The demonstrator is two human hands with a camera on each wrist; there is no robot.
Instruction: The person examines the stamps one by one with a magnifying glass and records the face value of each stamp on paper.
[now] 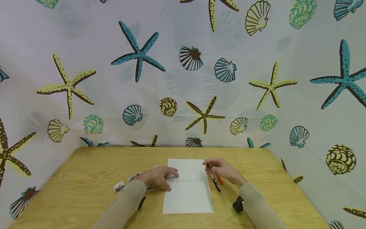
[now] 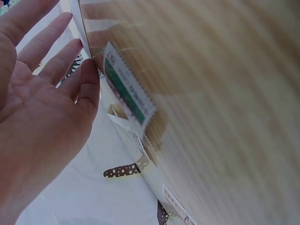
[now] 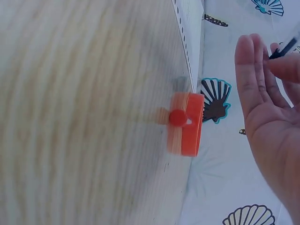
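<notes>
A sheet of lined loose-leaf paper [image 1: 187,198], holes along its right edge, lies on the table with a faint row of writing across it. My left hand [image 1: 156,176] is at the sheet's left edge, fingers spread and thumb reaching over the paper. In the left wrist view its fingers look relaxed and hold nothing. Several postage stamps [image 1: 119,187] lie beside and beneath this hand; a green-banded stamp [image 2: 125,91] shows closest. At the sheet's upper right, my right hand [image 1: 224,171] pinches a black-and-white pen [image 1: 213,178] between thumb and fingers, its lower end slanting toward me.
Just right of the sheet, below my right hand, lies a small orange object [image 3: 192,124] with a round red part. The wooden table [image 1: 94,178] ends at a white cloth [image 1: 171,86] printed with shells and starfish, which rises behind and on both sides.
</notes>
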